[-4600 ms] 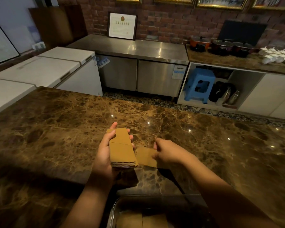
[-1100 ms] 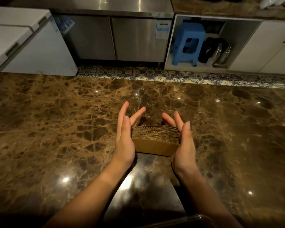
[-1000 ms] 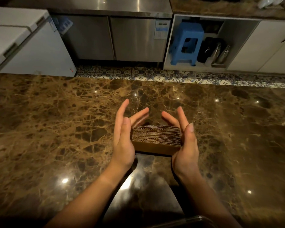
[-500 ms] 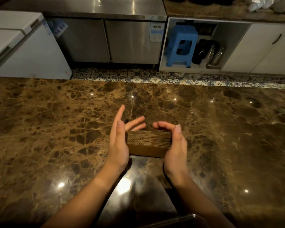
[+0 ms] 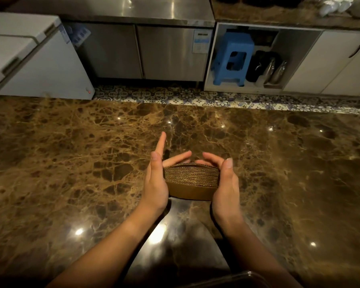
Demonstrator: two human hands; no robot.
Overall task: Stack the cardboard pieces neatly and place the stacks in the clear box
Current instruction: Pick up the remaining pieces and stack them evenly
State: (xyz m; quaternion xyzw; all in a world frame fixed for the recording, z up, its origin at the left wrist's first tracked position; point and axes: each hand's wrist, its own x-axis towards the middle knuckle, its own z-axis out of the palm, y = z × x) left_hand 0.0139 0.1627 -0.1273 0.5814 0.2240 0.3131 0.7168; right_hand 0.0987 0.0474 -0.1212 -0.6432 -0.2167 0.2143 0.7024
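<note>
A glossy brown marble countertop [image 5: 71, 163] carries the cardboard stack [image 5: 190, 181], seemingly standing on edge.

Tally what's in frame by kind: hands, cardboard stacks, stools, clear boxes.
Hands: 2, left hand and right hand, pressing the stack between them
Cardboard stack: 1, above the marble counter
Blue stool: 1
Clear box: 1, only its rim shows
Total: 5
</note>
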